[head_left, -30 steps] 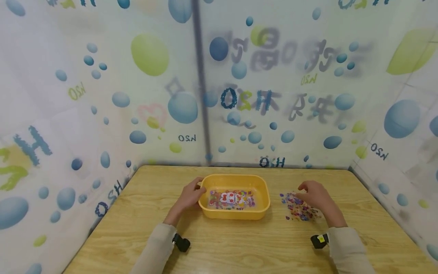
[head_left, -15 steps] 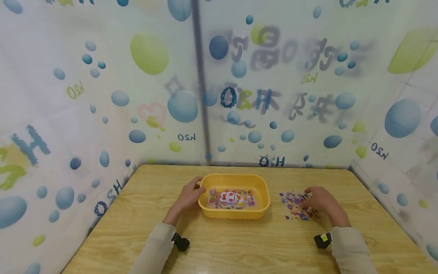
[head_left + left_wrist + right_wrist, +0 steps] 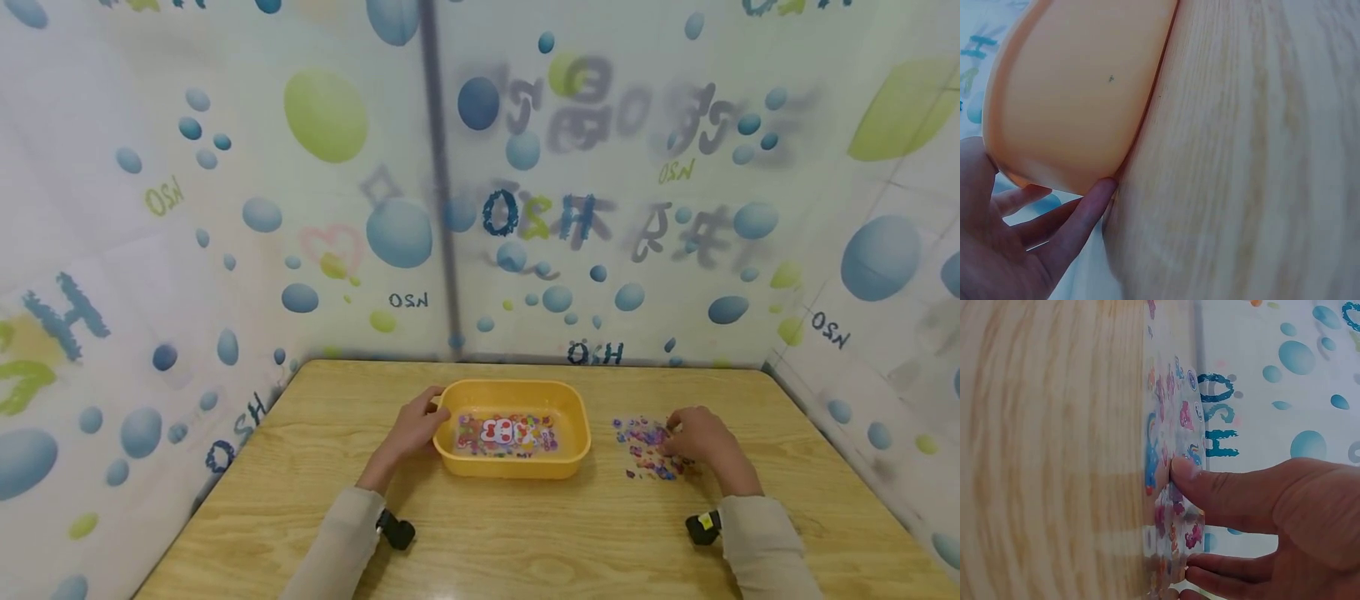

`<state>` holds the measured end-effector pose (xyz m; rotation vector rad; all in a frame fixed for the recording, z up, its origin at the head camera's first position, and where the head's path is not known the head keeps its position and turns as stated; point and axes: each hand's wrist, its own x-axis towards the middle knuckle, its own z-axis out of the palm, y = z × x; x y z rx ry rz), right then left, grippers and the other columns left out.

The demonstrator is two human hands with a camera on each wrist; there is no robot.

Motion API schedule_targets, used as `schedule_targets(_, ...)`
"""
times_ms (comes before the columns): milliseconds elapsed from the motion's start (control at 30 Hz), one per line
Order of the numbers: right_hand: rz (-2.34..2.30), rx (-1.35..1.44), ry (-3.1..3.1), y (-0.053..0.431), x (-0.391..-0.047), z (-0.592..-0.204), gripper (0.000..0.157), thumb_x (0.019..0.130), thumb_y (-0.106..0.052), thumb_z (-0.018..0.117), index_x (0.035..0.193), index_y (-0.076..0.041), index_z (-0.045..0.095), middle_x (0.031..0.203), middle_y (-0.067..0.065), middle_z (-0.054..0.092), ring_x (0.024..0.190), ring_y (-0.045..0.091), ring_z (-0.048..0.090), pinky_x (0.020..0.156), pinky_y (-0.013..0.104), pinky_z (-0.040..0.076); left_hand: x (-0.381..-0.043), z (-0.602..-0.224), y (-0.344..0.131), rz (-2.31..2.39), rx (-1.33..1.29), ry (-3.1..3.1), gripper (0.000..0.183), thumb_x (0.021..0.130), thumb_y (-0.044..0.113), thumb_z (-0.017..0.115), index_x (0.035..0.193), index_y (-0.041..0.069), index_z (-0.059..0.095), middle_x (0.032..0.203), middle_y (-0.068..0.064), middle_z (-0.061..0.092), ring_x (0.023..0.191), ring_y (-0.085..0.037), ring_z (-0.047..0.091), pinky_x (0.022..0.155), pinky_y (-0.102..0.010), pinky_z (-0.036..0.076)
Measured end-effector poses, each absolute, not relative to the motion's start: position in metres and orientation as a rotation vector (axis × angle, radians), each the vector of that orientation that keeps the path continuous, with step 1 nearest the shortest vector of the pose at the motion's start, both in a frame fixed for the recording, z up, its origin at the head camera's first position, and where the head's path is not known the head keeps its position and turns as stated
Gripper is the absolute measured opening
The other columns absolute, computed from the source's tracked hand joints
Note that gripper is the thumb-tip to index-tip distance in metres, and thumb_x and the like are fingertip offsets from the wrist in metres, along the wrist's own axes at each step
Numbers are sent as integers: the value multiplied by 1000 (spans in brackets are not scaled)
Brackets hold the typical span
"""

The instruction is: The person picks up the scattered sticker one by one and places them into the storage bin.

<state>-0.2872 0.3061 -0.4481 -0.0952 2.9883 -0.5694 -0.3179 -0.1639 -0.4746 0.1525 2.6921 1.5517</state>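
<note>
My left hand (image 3: 415, 427) grips the left end of a yellow plastic basin (image 3: 512, 469), its thumb over the rim. In the left wrist view, the fingertips press against the outer wall of the basin (image 3: 1085, 94). A clear sticker sheet with a white cartoon face (image 3: 501, 433) lies inside the basin. To the right, clear sheets of small colourful stickers (image 3: 645, 454) lie on the table. My right hand (image 3: 701, 437) reaches over their right side. The right wrist view has its thumb (image 3: 1186, 470) touching the sticker sheets (image 3: 1163, 444), with the other fingers spread apart at their edge.
The wooden table (image 3: 510, 542) ends at the back against a pale curtain (image 3: 637, 250) with blue and green spots. More curtain stands close on the left and right sides. Black wrist cameras sit at both sleeves.
My right hand has shifted slightly right and down over the sticker sheets since a second ago, and it has moved little in the last half second. My left hand and the basin stay put.
</note>
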Motion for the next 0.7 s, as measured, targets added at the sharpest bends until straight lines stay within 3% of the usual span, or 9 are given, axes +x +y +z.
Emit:
schedule_targets(333,-671,-33,2957,305,-285,-449,47,87,-14,77,121,14,60,120,37,60,99,42,58,89,58,54,-316,-473,-163,1563,150,2678,43,97,19,57,140,15,58,117,-22,66,87,-27,68,54,-39,63)
schedule_targets(467,-713,-52,2956,306,-285,-448,46,87,-6,70,126,15,57,126,40,58,92,39,59,76,46,54,-316,-473,-163,1555,142,2686,43,97,19,57,140,15,58,118,-23,66,89,-28,68,55,-38,63)
schedule_targets(567,-775,-19,2954,306,-284,-447,45,87,-2,63,128,15,56,127,40,56,82,31,54,66,36,47,-316,-472,-163,1547,149,2700,44,97,19,57,141,15,58,117,-22,67,89,-27,68,55,-38,63)
schedule_targets(700,-860,-10,2949,306,-282,-445,45,86,1,61,129,14,56,124,40,57,82,30,55,63,33,47,-317,-472,-163,1533,153,2709,46,97,19,57,143,15,57,118,-23,67,90,-28,69,56,-37,63)
